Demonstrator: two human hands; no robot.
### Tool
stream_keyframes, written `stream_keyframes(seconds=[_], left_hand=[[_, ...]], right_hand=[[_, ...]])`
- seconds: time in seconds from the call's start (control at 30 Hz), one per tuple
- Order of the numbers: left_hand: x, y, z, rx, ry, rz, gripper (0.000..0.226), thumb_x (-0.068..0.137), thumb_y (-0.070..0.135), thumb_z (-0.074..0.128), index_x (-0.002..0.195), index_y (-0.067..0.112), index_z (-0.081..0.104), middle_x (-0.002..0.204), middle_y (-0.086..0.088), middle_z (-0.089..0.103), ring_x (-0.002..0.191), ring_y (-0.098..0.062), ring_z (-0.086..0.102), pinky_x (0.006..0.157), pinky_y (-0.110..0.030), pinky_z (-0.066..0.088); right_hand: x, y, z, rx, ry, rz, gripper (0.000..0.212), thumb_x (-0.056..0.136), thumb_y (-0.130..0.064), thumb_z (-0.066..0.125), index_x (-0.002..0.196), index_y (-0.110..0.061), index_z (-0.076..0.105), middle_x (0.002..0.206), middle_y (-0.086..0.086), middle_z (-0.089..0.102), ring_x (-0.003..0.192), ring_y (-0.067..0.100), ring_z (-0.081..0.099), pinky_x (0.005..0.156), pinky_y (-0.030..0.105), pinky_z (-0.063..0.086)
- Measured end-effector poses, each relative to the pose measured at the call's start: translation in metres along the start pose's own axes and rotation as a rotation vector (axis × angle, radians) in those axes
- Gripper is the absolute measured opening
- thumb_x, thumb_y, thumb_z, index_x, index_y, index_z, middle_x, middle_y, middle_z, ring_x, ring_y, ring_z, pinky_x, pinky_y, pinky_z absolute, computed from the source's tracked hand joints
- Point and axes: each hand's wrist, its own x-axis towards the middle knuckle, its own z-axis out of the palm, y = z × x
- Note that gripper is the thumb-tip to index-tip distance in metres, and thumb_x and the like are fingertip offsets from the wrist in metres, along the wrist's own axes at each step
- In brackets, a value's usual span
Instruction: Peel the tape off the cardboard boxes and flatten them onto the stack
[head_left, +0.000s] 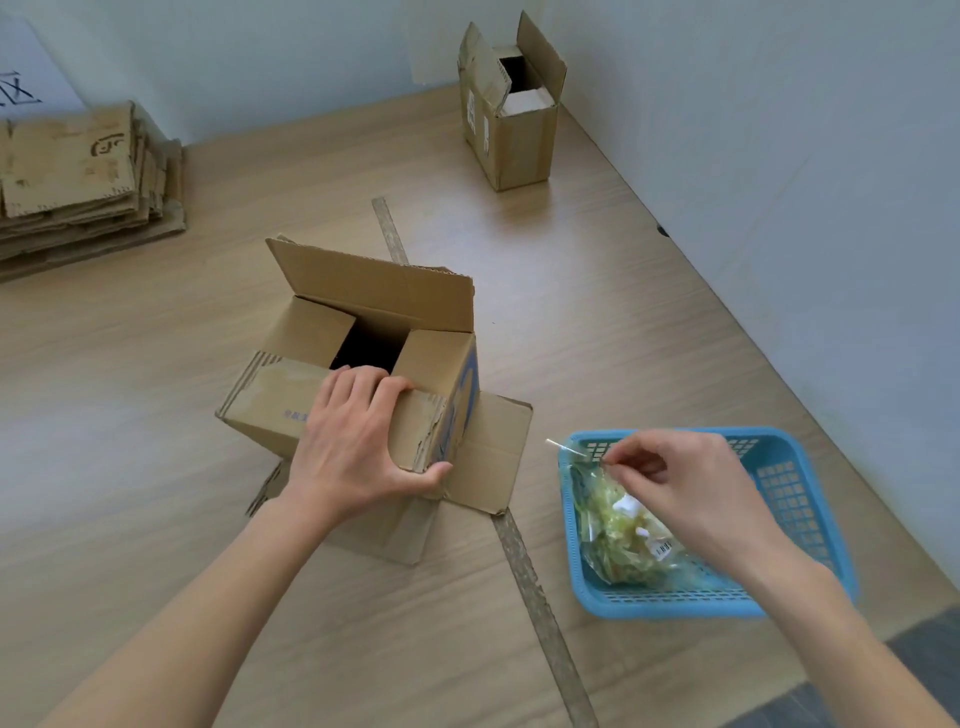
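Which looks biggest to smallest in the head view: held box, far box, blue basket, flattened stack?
1. held box, nearest the camera
2. blue basket
3. flattened stack, cut off at the frame edge
4. far box; farthest, so true size unsure

Stack of flattened cardboard: cut off by the left edge, full extent unseen. Sign on the wall above it: clipped, characters only partly readable.

Near box: interior dark, nothing discernible inside. Left hand covers part of the front flap; small blue print there too small to read.

Far box: opening in shadow, contents unclear.

Right hand: pinches a thin clear strip, faint and hard to make out. The hand hides part of the blue basket; the tape wad inside is a blurred tangle, labels illegible.

Both forearms run out of the bottom edge.
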Motion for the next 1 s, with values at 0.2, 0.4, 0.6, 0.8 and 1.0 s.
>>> stream_keyframes(seconds=[0.2,0.4,0.6,0.8,1.0], left_hand=[[-0.001,0.0,0.001,0.028,-0.013,-0.008,0.097,0.062,0.088,0.055,0.123,0.013,0.055,0.112,-0.006,0.051,0.107,-0.029,0.048,0.105,-0.047,0.041],[-0.003,0.003,0.0,0.02,-0.009,-0.023,0.097,0.062,0.087,0.057,0.125,0.013,0.056,0.115,-0.006,0.052,0.111,-0.029,0.048,0.109,-0.047,0.038],[-0.004,0.004,0.0,0.025,-0.015,-0.028,0.096,0.062,0.087,0.056,0.124,0.014,0.056,0.115,-0.005,0.052,0.111,-0.028,0.048,0.11,-0.045,0.036],[-0.005,0.003,-0.001,0.019,0.001,-0.024,0.094,0.062,0.087,0.057,0.123,0.014,0.057,0.113,-0.004,0.052,0.11,-0.028,0.048,0.112,-0.046,0.036],[-0.006,0.001,0.003,0.013,0.029,-0.02,0.101,0.058,0.091,0.057,0.123,0.013,0.056,0.114,-0.005,0.051,0.109,-0.029,0.049,0.113,-0.048,0.035]], right_hand=[[-0.004,0.039,0.011,-0.233,-0.114,0.141,0.015,0.094,-0.023,0.071,0.103,-0.028,0.081,0.092,-0.016,0.076,0.084,0.002,0.067,0.083,0.03,0.056],[-0.002,0.051,0.027,-0.308,-0.019,0.141,0.01,0.09,-0.023,0.075,0.096,-0.024,0.083,0.088,-0.012,0.059,0.076,0.002,0.053,0.071,0.025,0.04],[0.0,0.047,0.02,-0.231,0.031,0.225,0.036,0.079,-0.017,0.086,0.114,-0.02,0.078,0.074,-0.013,0.072,0.071,0.0,0.065,0.082,0.027,0.054],[-0.007,0.048,0.021,-0.401,0.001,0.143,0.05,0.086,-0.033,0.08,0.131,-0.016,0.068,0.12,0.0,0.068,0.108,0.022,0.064,0.091,0.039,0.051],[-0.01,0.008,0.033,-0.208,0.149,-0.108,0.023,0.092,-0.029,0.072,0.112,-0.018,0.075,0.108,-0.011,0.066,0.1,0.011,0.063,0.084,0.028,0.049]])
